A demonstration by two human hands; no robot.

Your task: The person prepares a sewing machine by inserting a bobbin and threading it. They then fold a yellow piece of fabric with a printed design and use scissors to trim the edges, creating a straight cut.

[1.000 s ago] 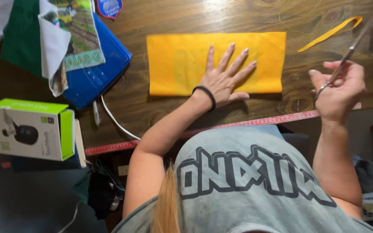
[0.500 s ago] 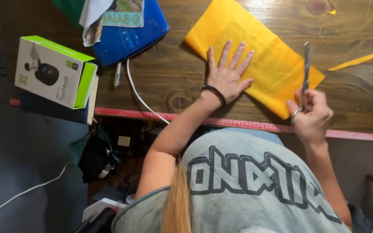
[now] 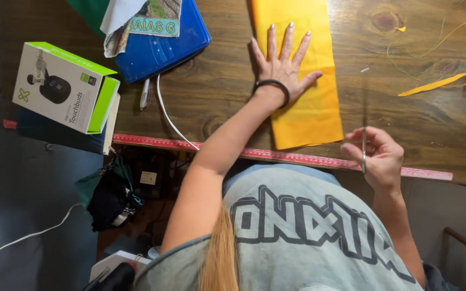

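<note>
Left hand point(image 3: 284, 67) lies fingers spread on the folded yellow fabric sheet point(image 3: 303, 102) on the wooden table point(image 3: 227, 81); right hand point(image 3: 376, 156) grips thin metal scissors point(image 3: 364, 134). Slack pressure could let cloth shift, skewing any cut

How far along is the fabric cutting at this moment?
Done: a cut yellow strip already lies aside on the wooden table. In hand: the left hand presses flat on the yellow fabric, while the right hand holds scissors just off its edge. Left: the blades are not yet in the fabric, so this cut hasn't begun.
</note>
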